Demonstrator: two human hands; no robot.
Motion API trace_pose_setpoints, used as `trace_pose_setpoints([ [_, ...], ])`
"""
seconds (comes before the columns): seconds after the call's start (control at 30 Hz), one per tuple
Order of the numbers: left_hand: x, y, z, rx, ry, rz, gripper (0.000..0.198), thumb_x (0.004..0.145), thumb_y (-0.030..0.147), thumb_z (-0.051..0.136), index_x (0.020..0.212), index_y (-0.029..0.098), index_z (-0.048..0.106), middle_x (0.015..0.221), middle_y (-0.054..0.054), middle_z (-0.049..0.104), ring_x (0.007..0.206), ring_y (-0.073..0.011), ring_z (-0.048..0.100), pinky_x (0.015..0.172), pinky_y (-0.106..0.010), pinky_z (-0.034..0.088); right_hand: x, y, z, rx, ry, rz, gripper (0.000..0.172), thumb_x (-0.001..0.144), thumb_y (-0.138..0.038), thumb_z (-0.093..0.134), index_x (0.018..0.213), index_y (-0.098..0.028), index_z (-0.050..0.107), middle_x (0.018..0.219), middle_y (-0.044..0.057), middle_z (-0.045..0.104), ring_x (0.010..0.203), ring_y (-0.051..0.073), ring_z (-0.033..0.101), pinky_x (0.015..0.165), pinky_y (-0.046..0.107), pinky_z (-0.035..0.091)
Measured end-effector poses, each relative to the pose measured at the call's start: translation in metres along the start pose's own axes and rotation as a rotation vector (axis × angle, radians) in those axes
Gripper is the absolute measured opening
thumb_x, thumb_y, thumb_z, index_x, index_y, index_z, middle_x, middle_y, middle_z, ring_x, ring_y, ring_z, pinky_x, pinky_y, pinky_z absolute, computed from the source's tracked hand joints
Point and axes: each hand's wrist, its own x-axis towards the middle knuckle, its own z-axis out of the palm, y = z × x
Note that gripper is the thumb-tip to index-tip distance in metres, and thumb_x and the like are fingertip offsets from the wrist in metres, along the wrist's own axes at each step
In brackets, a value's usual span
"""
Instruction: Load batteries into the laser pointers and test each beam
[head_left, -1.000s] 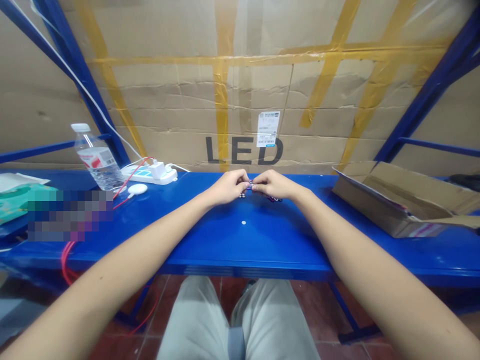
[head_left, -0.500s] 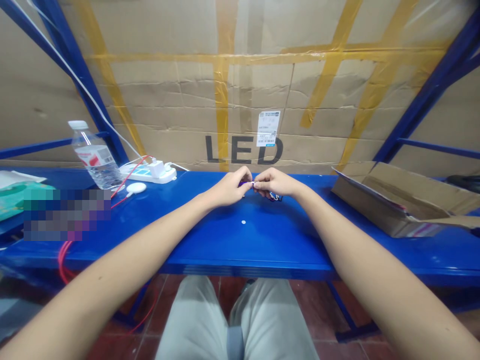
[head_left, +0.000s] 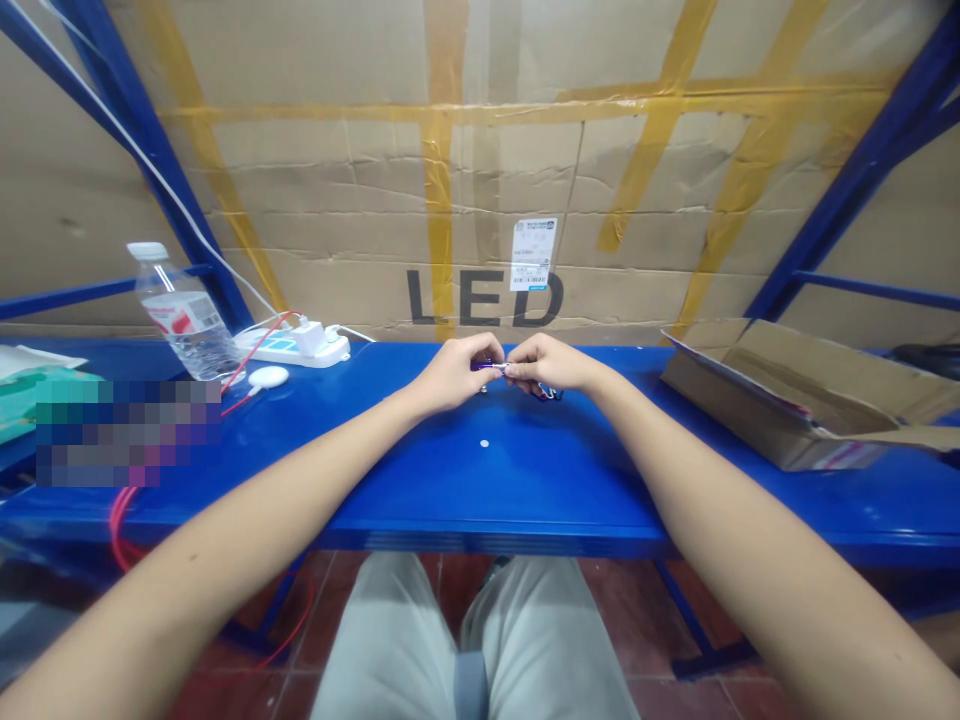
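Both of my hands meet at the far middle of the blue table (head_left: 525,480). My left hand (head_left: 454,373) is curled, its fingertips pinching a small purple piece with a metal end (head_left: 491,367). My right hand (head_left: 546,364) pinches the same small piece from the other side, fingers closed. A few more small dark and purple bits (head_left: 550,393) lie on the table just under my right hand. What the piece is stays too small to make out. A tiny white dot (head_left: 484,442) sits on the table in front of the hands.
A water bottle (head_left: 184,318) stands at the left, beside a white power strip (head_left: 296,345) with red and white cables and a white round puck (head_left: 268,377). An open cardboard box (head_left: 802,395) lies at the right. Taped cardboard marked LED (head_left: 487,298) forms the back wall.
My hands stayed together at the same spot, fingers shifting slightly on the small piece. The view has drifted a little to the right.
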Motion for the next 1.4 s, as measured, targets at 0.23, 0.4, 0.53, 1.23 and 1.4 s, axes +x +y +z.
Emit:
trace_pose_setpoints([
  [0.23, -0.001, 0.003, 0.003, 0.062, -0.072, -0.115, 0.007, 0.093, 0.025, 0.047, 0.088, 0.021, 0.052, 0.079, -0.002, 0.07, 0.072, -0.0169, 0.063, 0.066, -0.031, 0.046, -0.001, -0.001, 0.0, -0.066, 0.009, -0.018, 0.025, 0.082, -0.036, 0.06, 0.068, -0.015, 0.063, 0.052, -0.001, 0.057, 0.043, 0.01, 0.048, 0.043, 0.023, 0.037],
  [0.4, -0.002, 0.003, 0.002, 0.066, -0.052, -0.082, 0.011, 0.088, 0.022, 0.054, 0.078, 0.02, 0.051, 0.073, 0.0, 0.067, 0.067, -0.0158, 0.061, 0.062, -0.029, 0.044, -0.001, -0.001, 0.001, -0.096, -0.004, -0.001, 0.022, 0.08, -0.034, 0.062, 0.069, -0.015, 0.063, 0.051, -0.001, 0.056, 0.042, 0.009, 0.048, 0.042, 0.022, 0.036],
  [0.53, -0.003, 0.003, 0.003, 0.122, -0.02, -0.011, 0.013, 0.088, 0.023, 0.056, 0.076, 0.02, 0.051, 0.07, 0.001, 0.063, 0.063, -0.0141, 0.056, 0.06, -0.028, 0.04, -0.001, -0.001, 0.0, -0.031, -0.023, 0.014, 0.023, 0.079, -0.035, 0.063, 0.069, -0.015, 0.064, 0.049, -0.001, 0.056, 0.04, 0.01, 0.048, 0.042, 0.023, 0.037],
  [1.23, 0.0, 0.003, -0.003, 0.223, -0.003, 0.1, 0.007, 0.092, 0.021, 0.052, 0.086, 0.019, 0.055, 0.08, -0.001, 0.066, 0.071, -0.0151, 0.06, 0.067, -0.027, 0.043, 0.001, 0.003, 0.0, 0.304, -0.067, 0.05, 0.033, 0.081, -0.045, 0.07, 0.073, -0.013, 0.064, 0.05, -0.001, 0.053, 0.043, 0.01, 0.046, 0.043, 0.023, 0.038],
  [1.4, 0.0, -0.003, -0.002, 0.152, 0.048, 0.022, 0.005, 0.09, 0.017, 0.052, 0.093, 0.019, 0.055, 0.086, -0.002, 0.067, 0.08, -0.0165, 0.062, 0.073, -0.029, 0.046, -0.003, 0.002, -0.013, -0.027, 0.053, 0.085, 0.034, 0.087, -0.047, 0.063, 0.078, -0.014, 0.062, 0.061, 0.002, 0.059, 0.052, 0.012, 0.051, 0.052, 0.025, 0.041],
])
